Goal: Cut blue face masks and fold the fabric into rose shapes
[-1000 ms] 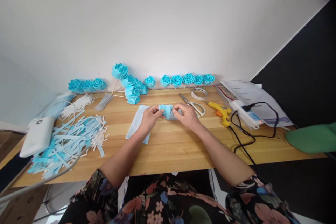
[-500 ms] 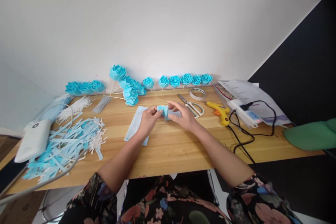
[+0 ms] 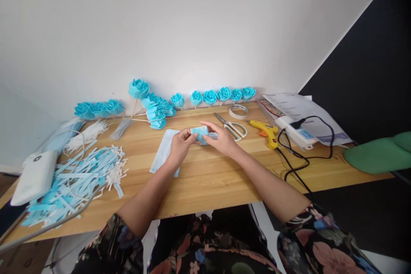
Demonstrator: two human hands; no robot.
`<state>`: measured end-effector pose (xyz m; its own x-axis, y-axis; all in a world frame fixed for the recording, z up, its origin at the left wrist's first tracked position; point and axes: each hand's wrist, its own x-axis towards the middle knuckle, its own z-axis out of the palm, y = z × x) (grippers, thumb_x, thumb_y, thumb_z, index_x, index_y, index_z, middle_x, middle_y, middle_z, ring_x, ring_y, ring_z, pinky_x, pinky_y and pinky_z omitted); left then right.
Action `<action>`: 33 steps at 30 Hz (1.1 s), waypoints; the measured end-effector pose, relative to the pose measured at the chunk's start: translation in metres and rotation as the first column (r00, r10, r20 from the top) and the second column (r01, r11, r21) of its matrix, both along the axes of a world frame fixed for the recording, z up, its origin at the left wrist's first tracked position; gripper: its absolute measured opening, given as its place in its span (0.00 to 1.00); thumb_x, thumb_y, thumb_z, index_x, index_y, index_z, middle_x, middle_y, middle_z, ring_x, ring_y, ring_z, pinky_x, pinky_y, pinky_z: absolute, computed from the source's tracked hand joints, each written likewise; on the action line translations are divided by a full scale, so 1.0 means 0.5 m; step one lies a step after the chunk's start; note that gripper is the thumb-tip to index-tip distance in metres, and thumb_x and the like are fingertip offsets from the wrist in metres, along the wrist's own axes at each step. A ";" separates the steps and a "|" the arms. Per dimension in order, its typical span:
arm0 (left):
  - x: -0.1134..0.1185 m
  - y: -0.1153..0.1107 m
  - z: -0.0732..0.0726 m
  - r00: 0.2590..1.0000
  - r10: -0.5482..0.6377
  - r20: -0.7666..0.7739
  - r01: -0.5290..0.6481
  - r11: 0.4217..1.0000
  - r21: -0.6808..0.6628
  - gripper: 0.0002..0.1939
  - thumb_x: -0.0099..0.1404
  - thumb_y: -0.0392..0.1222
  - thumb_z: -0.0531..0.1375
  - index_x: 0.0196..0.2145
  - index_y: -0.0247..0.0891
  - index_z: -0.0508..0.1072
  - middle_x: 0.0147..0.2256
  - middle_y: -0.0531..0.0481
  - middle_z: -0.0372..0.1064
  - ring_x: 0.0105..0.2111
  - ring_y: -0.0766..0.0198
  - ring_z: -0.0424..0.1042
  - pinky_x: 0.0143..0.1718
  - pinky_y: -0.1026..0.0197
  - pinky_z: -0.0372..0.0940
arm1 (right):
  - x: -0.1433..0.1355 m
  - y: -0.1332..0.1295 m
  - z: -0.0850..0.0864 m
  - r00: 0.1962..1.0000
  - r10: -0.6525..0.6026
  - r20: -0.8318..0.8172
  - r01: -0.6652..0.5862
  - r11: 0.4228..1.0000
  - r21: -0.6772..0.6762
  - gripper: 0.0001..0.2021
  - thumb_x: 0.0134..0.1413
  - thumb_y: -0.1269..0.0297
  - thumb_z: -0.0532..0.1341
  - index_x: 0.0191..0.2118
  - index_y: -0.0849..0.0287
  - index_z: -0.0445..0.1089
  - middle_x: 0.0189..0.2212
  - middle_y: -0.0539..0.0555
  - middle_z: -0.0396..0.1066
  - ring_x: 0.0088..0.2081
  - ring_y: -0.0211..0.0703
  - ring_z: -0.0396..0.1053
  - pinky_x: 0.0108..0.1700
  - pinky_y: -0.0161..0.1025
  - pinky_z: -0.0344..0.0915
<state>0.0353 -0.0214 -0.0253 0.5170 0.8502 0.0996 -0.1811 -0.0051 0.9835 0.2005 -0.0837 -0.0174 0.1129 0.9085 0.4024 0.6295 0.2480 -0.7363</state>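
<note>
Between my two hands is a small folded piece of light blue mask fabric (image 3: 199, 132), held up above the wooden table. My left hand (image 3: 181, 145) pinches its left end between thumb and fingers. My right hand (image 3: 221, 139) grips its right side, thumb on the near face and fingers behind the top edge. Under and beside my left hand lies a flat pale blue sheet (image 3: 163, 150). Scissors with white handles (image 3: 236, 130) rest just beyond my right hand.
Blue fabric flowers (image 3: 210, 97) line the wall. A tape roll (image 3: 238, 111), a yellow glue gun (image 3: 265, 130) and a power strip (image 3: 297, 133) are on the right. Cut blue strips (image 3: 83, 182), a white power bank (image 3: 34, 176) and grey wires (image 3: 121, 128) occupy the left.
My right thumb has come in against the fabric piece, which now lies flatter between both hands. The view has shifted slightly, so the table items appear a little farther left.
</note>
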 end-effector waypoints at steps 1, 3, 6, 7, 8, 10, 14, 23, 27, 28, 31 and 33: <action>-0.001 0.001 0.000 1.000 0.003 0.009 -0.003 1.000 -0.012 0.18 0.52 0.53 0.68 0.27 0.35 0.71 0.27 0.52 0.71 0.28 0.65 0.70 0.34 0.60 0.70 | 0.001 0.001 -0.001 1.000 0.006 -0.013 -0.006 1.000 0.003 0.24 0.51 0.68 0.61 0.55 0.54 0.69 0.39 0.52 0.76 0.39 0.42 0.72 0.45 0.39 0.68; -0.002 0.002 -0.001 1.000 0.008 0.025 -0.007 0.999 -0.041 0.17 0.52 0.52 0.68 0.26 0.35 0.71 0.26 0.53 0.70 0.28 0.66 0.69 0.33 0.61 0.70 | 0.002 0.004 -0.003 0.999 0.014 -0.033 -0.013 1.000 0.015 0.22 0.51 0.68 0.61 0.54 0.55 0.71 0.42 0.54 0.76 0.41 0.43 0.73 0.45 0.39 0.68; -0.003 0.003 -0.002 0.999 -0.001 0.048 0.004 0.997 -0.075 0.17 0.52 0.51 0.69 0.25 0.35 0.71 0.26 0.54 0.69 0.28 0.67 0.68 0.34 0.61 0.70 | 0.003 0.008 -0.003 0.999 0.033 -0.033 -0.032 0.999 0.033 0.18 0.51 0.68 0.60 0.50 0.57 0.73 0.43 0.55 0.76 0.41 0.44 0.74 0.45 0.39 0.68; -0.002 0.003 -0.003 0.998 -0.008 0.057 0.013 0.997 -0.081 0.17 0.52 0.50 0.69 0.26 0.35 0.70 0.26 0.54 0.69 0.28 0.67 0.68 0.34 0.60 0.71 | 0.003 0.009 -0.002 0.999 0.038 -0.022 -0.037 0.999 0.033 0.16 0.52 0.68 0.60 0.48 0.58 0.73 0.42 0.55 0.77 0.41 0.44 0.74 0.44 0.39 0.68; -0.001 0.003 -0.004 0.998 -0.015 0.068 0.020 0.996 -0.086 0.17 0.52 0.51 0.68 0.27 0.35 0.71 0.27 0.53 0.69 0.28 0.67 0.69 0.34 0.60 0.71 | 0.002 0.009 -0.001 0.999 0.038 -0.008 -0.037 0.999 0.032 0.14 0.52 0.67 0.60 0.45 0.59 0.74 0.40 0.55 0.77 0.39 0.43 0.73 0.43 0.38 0.68; 0.001 0.002 -0.008 0.995 -0.027 0.092 0.035 0.995 -0.089 0.17 0.54 0.51 0.68 0.29 0.35 0.70 0.28 0.53 0.69 0.30 0.66 0.69 0.35 0.59 0.71 | 0.002 0.009 0.001 1.000 0.026 0.018 -0.026 0.999 0.029 0.09 0.52 0.67 0.60 0.39 0.60 0.74 0.34 0.53 0.75 0.36 0.42 0.72 0.40 0.37 0.67; 0.004 0.000 -0.011 0.993 -0.039 0.110 0.047 0.997 -0.067 0.18 0.56 0.54 0.66 0.31 0.35 0.69 0.31 0.52 0.70 0.32 0.64 0.71 0.36 0.58 0.71 | 0.000 0.009 -0.001 0.999 0.029 -0.026 -0.028 0.999 0.021 0.04 0.52 0.66 0.59 0.31 0.59 0.71 0.29 0.51 0.72 0.31 0.39 0.69 0.34 0.34 0.66; 0.003 -0.006 0.002 0.999 -0.042 -0.010 0.042 0.999 0.030 0.19 0.55 0.54 0.66 0.30 0.34 0.73 0.30 0.49 0.74 0.30 0.63 0.73 0.34 0.60 0.71 | 0.001 0.011 -0.014 0.964 0.082 -0.253 -0.108 0.990 -0.092 0.17 0.51 0.58 0.63 0.47 0.58 0.71 0.36 0.52 0.74 0.35 0.40 0.70 0.36 0.35 0.67; 0.007 -0.010 -0.008 0.995 -0.043 -0.095 0.049 0.997 0.063 0.18 0.55 0.54 0.66 0.31 0.34 0.74 0.27 0.51 0.72 0.28 0.64 0.72 0.33 0.61 0.70 | -0.003 0.007 -0.014 0.953 0.095 -0.289 -0.128 0.987 -0.096 0.17 0.50 0.54 0.65 0.44 0.58 0.71 0.36 0.52 0.74 0.36 0.40 0.70 0.36 0.34 0.66; 0.006 -0.010 -0.010 0.992 -0.040 -0.124 0.050 0.996 0.079 0.18 0.55 0.54 0.66 0.31 0.34 0.75 0.26 0.51 0.72 0.27 0.64 0.71 0.31 0.62 0.69 | -0.003 0.007 -0.014 0.956 0.092 -0.280 -0.120 0.989 -0.087 0.15 0.51 0.55 0.65 0.42 0.58 0.71 0.35 0.51 0.74 0.35 0.39 0.70 0.36 0.34 0.66; 0.002 -0.006 -0.012 0.978 -0.010 -0.209 0.039 0.990 0.139 0.18 0.57 0.55 0.64 0.30 0.34 0.75 0.24 0.52 0.70 0.24 0.67 0.67 0.26 0.65 0.63 | 0.000 0.009 -0.016 0.965 0.057 -0.256 -0.069 0.997 -0.039 0.11 0.53 0.56 0.64 0.36 0.58 0.72 0.31 0.49 0.72 0.31 0.37 0.67 0.33 0.34 0.63; -0.001 -0.002 -0.011 0.973 0.015 -0.229 0.025 0.985 0.171 0.18 0.58 0.55 0.63 0.29 0.34 0.76 0.24 0.52 0.70 0.24 0.67 0.66 0.27 0.66 0.61 | 0.005 0.012 -0.019 0.966 0.022 -0.259 -0.026 1.000 -0.012 0.11 0.53 0.55 0.63 0.34 0.58 0.71 0.28 0.48 0.71 0.29 0.36 0.65 0.31 0.33 0.61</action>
<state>0.0347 -0.0223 -0.0309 0.5473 0.8278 0.1230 0.0475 -0.1774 0.9830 0.2030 -0.0778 -0.0267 0.1892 0.9181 0.3483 0.4109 0.2481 -0.8773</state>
